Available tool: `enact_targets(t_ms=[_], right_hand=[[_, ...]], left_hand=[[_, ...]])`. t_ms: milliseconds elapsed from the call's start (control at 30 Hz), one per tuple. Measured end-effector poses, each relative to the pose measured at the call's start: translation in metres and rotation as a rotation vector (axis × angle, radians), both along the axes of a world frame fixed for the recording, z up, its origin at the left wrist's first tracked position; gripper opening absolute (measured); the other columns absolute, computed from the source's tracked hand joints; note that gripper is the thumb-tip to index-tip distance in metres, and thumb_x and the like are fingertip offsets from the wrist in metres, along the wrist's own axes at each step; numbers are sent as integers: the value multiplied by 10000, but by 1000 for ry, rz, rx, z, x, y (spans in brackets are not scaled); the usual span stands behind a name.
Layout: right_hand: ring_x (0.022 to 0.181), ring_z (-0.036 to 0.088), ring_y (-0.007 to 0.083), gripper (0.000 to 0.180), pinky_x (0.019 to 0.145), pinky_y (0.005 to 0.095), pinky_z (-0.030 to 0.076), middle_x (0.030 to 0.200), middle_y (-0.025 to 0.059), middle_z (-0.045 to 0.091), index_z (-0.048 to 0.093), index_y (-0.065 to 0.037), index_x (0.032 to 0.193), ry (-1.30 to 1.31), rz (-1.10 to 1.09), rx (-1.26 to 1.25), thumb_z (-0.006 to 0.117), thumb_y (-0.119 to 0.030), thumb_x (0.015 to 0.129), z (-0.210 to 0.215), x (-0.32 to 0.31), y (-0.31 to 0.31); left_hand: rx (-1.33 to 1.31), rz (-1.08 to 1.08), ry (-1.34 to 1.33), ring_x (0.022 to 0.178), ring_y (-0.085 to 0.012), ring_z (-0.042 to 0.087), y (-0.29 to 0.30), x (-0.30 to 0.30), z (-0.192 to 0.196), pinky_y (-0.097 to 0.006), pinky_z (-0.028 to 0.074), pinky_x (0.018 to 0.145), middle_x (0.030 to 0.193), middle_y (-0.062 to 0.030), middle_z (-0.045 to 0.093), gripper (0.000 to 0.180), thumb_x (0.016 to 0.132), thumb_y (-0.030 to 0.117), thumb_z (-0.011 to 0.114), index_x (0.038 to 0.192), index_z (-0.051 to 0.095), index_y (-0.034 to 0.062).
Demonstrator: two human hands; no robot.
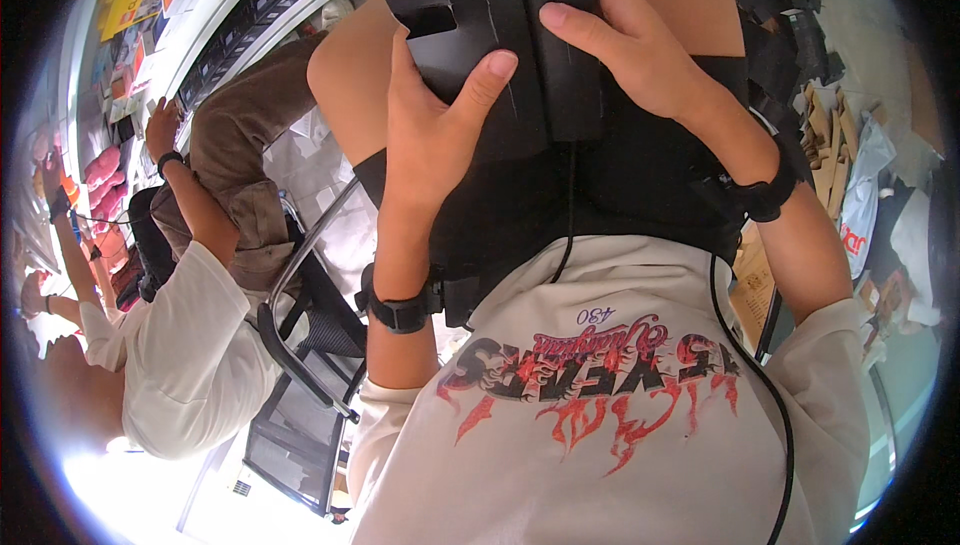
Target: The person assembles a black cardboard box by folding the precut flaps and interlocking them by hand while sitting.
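Observation:
A black cardboard piece (465, 55) with creases, flaps and a notch lies over my lap, its far end cut off by the upper edge of the head view. My left hand (435, 135) grips its left panel, thumb on top and the other fingers hidden behind. From the right, my right hand (645, 50) holds the narrower right-hand panel, its thumb lying across the surface. A dark seam runs between the two panels. Whether it is a flattened box or a partly folded one, I cannot tell.
Another person (190, 345) sits close on my left on a black metal-framed chair (310, 365). Black card pieces (795, 25) lie at the far right, near brown cardboard (825, 145) and a white plastic bag (868, 180). A black cable (775, 395) runs down my shirt.

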State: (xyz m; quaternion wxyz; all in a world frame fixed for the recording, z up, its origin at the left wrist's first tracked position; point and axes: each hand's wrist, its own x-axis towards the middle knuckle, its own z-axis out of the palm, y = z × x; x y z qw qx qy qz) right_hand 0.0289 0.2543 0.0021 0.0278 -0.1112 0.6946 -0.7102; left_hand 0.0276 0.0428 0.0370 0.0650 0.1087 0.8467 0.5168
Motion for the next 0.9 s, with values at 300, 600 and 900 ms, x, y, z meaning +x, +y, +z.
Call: enact_targets(t_ms=[300, 600, 900], right_hand=[[1344, 373, 258, 642, 1142, 361, 290, 1432, 168, 405, 254, 40, 1502, -41, 66, -74, 592, -194, 1009, 0, -2, -2], [1351, 368, 336, 926, 1154, 411, 277, 1399, 268, 387, 206, 87, 1483, 9, 66, 283, 707, -453, 922, 7, -1, 0], [1373, 338, 366, 928, 1160, 418, 271, 1440, 272, 345, 192, 82, 1496, -26, -4, 221, 702, -435, 918, 29, 1, -4]], left_hand=[[-148, -51, 60, 1008, -223, 616, -6, -3, 0, -322, 496, 902, 1117, -189, 629, 821, 877, 391, 788, 1340, 369, -141], [13, -72, -171, 1058, -242, 599, -5, 2, -7, -327, 479, 938, 1165, -200, 595, 810, 928, 319, 732, 1402, 284, -160], [48, -142, -116, 1108, -237, 615, -5, 2, -10, -328, 516, 867, 1333, -211, 532, 814, 888, 102, 685, 1529, 206, -47]])
